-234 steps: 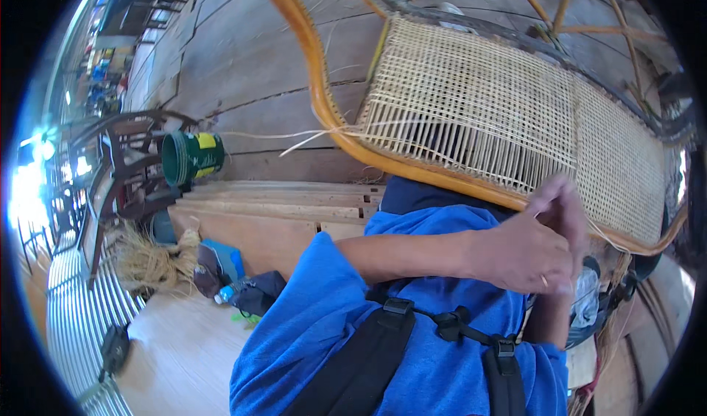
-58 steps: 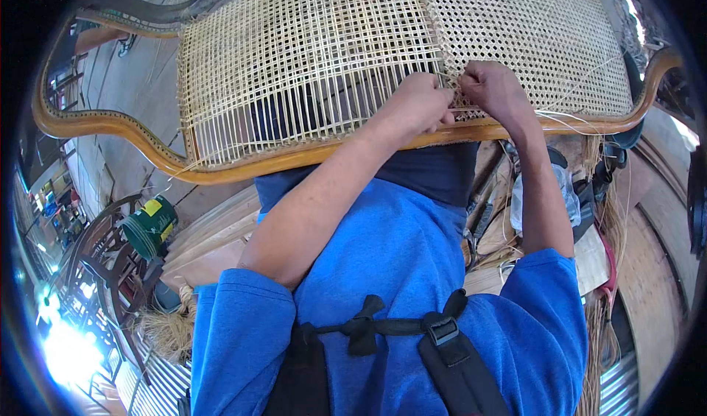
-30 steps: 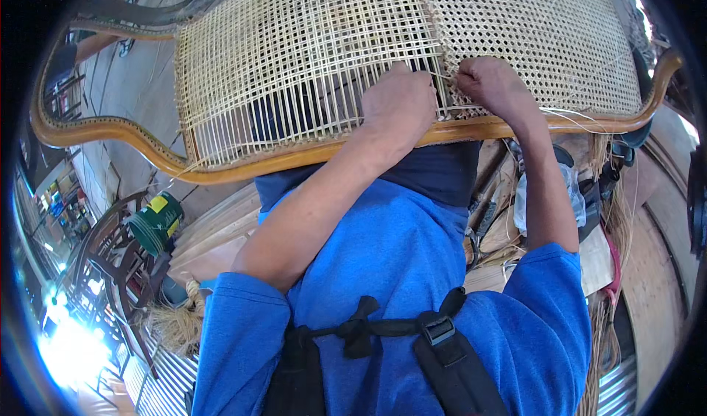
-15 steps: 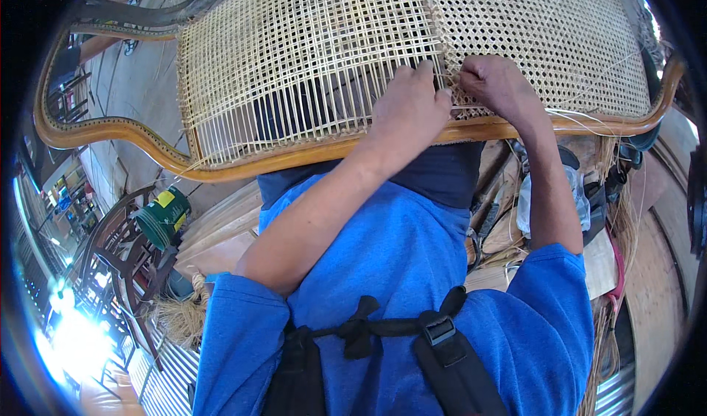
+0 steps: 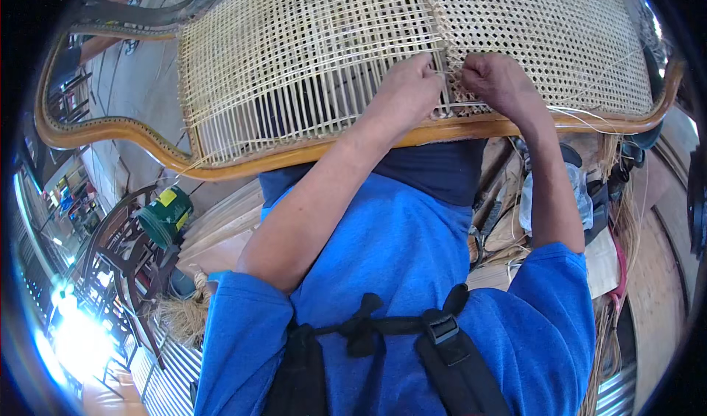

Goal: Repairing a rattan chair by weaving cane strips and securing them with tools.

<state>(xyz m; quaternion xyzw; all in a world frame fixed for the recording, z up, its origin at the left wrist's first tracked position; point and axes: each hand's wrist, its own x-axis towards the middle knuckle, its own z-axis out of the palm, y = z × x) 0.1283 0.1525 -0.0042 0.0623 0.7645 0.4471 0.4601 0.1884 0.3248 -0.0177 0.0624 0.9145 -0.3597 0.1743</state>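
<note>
A curved wooden furniture frame (image 5: pixel 140 142) lies across in front of me, with a woven cane panel (image 5: pixel 294 37) on its left and a denser cane panel (image 5: pixel 545 29) on its right. Near the frame's front rail, the left panel has only upright strands with open gaps. My left hand (image 5: pixel 409 92) is closed in a pinch beside the middle divider, apparently on a thin cane strand. Just right of the divider, my right hand (image 5: pixel 501 85) is curled into a fist against the denser weave; what its fingers hold is hidden. Loose pale strands (image 5: pixel 582 118) trail over the rail on the right.
A green bucket (image 5: pixel 166 216) stands at the lower left near a dark wooden chair frame (image 5: pixel 121 247). Bundles of fibre (image 5: pixel 180 320) lie below it. A clear plastic bag (image 5: pixel 574 199) sits beneath the right side, and another person's arm (image 5: pixel 99 46) shows at the far left.
My left hand has drawn slightly back toward me and left, its fingers curling from spread to closed. My right hand stays almost in place.
</note>
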